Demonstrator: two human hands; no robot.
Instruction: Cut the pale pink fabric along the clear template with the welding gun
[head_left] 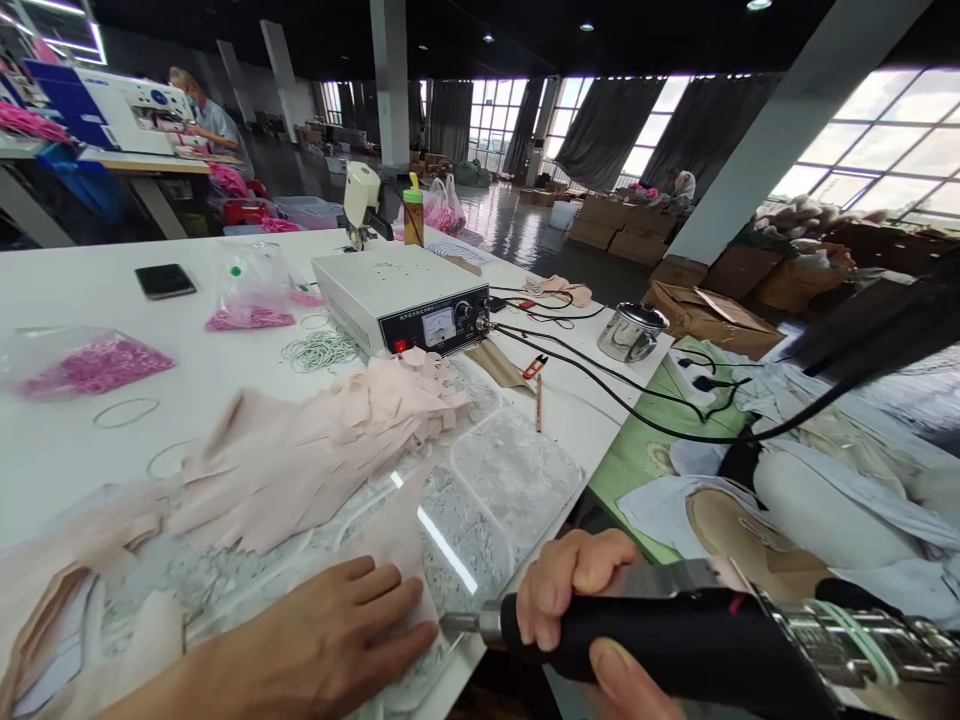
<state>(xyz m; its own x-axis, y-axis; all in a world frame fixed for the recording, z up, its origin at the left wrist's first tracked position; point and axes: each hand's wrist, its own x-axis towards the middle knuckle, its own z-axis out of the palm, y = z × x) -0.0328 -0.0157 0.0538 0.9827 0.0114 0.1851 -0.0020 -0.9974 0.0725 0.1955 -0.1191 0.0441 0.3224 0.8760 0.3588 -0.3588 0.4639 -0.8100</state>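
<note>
My left hand [352, 625] lies flat with its fingers stretched over a pale pink piece of fabric [397, 520] on a clear, patterned plastic mat [517, 465]. In my right hand [551, 590] is a black-handled ultrasonic cutter [675, 645], fingers wrapped round its grip. The cutter's metal tip points left and reaches the fabric's edge beside my left fingertips; exact contact cannot be made out. Behind my left hand a heap of pale pink fabric pieces [315, 450] is spread across the mat. More fabric [112, 530] lies at the lower left.
A control box [405, 290] with black cables [630, 400] stands mid-table. Around it are bagged pink pieces [112, 365], a phone [165, 281], orange snips [535, 366], a pencil [538, 403] and a metal cup [634, 332]. White padded pieces [832, 490] lie at right. Another person [214, 120] sits far left.
</note>
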